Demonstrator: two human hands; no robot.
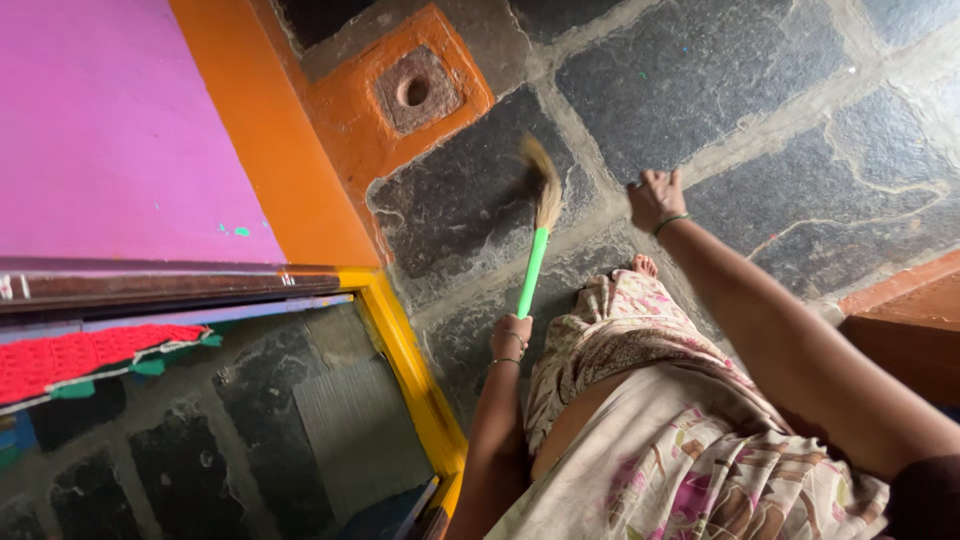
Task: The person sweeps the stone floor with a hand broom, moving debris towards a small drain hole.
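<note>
You are sweeping with your left hand (510,336), its grip closed around the green handle of the broom (536,250), bristles brushing the dark stone floor (700,90) near the orange block (395,95), while your right hand (655,198) is hanging open, so keep strokes low and short.

The lower end of the green plastic broom handle (533,272) is hidden inside the left hand (510,336). The straw bristle tip (541,175) is blurred. The red crocheted mat (80,357) runs off the left edge.
</note>
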